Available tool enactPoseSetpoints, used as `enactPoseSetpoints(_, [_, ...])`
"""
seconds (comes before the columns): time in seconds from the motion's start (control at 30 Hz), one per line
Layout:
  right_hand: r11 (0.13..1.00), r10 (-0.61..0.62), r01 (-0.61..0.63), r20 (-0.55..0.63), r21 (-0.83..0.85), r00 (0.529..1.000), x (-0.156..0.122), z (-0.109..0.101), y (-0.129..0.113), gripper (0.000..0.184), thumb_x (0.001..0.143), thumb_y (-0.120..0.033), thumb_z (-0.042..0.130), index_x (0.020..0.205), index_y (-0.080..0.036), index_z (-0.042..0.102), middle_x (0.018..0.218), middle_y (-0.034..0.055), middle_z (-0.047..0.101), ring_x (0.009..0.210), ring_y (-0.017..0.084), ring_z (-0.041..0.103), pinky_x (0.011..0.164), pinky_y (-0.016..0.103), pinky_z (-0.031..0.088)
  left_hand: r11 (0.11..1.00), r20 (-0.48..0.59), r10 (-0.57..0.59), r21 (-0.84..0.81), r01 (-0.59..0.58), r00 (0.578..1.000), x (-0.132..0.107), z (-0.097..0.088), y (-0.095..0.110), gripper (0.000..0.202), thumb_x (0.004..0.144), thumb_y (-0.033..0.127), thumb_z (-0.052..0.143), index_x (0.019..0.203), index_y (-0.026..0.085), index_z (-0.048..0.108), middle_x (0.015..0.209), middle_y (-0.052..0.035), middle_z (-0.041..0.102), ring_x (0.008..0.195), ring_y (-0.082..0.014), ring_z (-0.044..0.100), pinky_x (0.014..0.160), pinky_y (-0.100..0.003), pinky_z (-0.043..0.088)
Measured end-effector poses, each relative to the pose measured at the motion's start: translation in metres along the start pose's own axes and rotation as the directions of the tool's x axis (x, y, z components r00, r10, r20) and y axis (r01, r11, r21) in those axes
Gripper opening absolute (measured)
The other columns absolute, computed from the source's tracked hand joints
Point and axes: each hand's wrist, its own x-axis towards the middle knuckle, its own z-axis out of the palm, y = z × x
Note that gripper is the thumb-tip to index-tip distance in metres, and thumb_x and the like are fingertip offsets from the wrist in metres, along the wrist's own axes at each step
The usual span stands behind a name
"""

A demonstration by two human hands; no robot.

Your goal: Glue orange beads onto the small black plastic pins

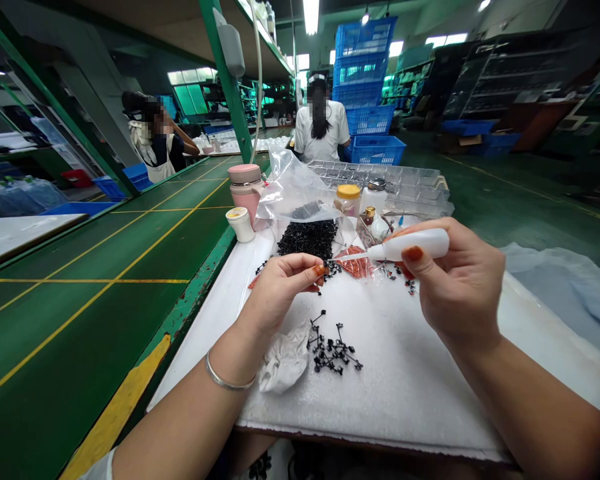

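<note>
My left hand (283, 283) is closed in a pinch on a small black part (324, 275) above the white foam pad (410, 373). My right hand (453, 280) is wrapped round a small white squeeze bottle (415, 245), its thin nozzle pointing left toward the pinched part. A cluster of small black parts (333, 350) lies on the pad in front of me, beside a crumpled white cloth (285, 360). A larger heap of black parts (307, 238) spills from a clear plastic bag (295, 190) behind my hands.
A pink cup (246, 190), a small white pot (241, 223), jars (349, 199) and clear compartment trays (405, 180) stand at the back. A green conveyor belt (105, 280) runs along the left. Two other people work farther down the line. Blue crates (365, 80) are stacked behind.
</note>
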Motion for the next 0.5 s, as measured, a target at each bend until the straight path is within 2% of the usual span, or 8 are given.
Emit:
enactPoseSetpoints(0.2, [0.997, 0.033, -0.03, -0.041, 0.077, 0.999, 0.002, -0.001, 0.005, 0.014, 0.081, -0.036, 0.074, 0.086, -0.023, 0.07, 0.073, 0.0004, 0.064, 0.057, 0.013, 0.051, 0.047, 0.03, 0.035, 1.0, 0.002, -0.003, 0.002, 0.003, 1.0, 0.0, 0.0, -0.001, 0.019, 0.072, 0.032, 0.079, 0.078, 0.016, 0.073, 0.072, -0.001, 0.064, 0.068, -0.0109, 0.056, 0.065, -0.024, 0.047])
enactPoseSetpoints(0.37, [0.96, 0.163, -0.154, -0.02, 0.233, 0.986, 0.006, -0.003, 0.007, 0.016, 0.082, -0.039, 0.072, 0.084, -0.023, 0.069, 0.069, -0.0002, 0.061, 0.051, 0.011, 0.047, 0.044, 0.027, 0.034, 1.0, 0.002, 0.001, -0.003, -0.001, 1.0, 0.0, -0.001, -0.001, 0.019, 0.072, 0.031, 0.079, 0.078, 0.015, 0.073, 0.072, -0.0009, 0.063, 0.068, -0.0104, 0.056, 0.065, -0.023, 0.047])
enactPoseSetpoints(0.5, [0.893, 0.293, -0.275, 0.006, 0.357, 0.956, 0.011, -0.003, 0.009, 0.014, 0.083, -0.037, 0.071, 0.086, -0.024, 0.069, 0.072, 0.0009, 0.062, 0.06, 0.012, 0.054, 0.046, 0.024, 0.036, 1.0, -0.002, -0.006, -0.019, 0.006, 1.0, 0.001, -0.001, 0.0, 0.019, 0.071, 0.031, 0.08, 0.078, 0.015, 0.073, 0.072, -0.0008, 0.064, 0.067, -0.01, 0.057, 0.065, -0.023, 0.048])
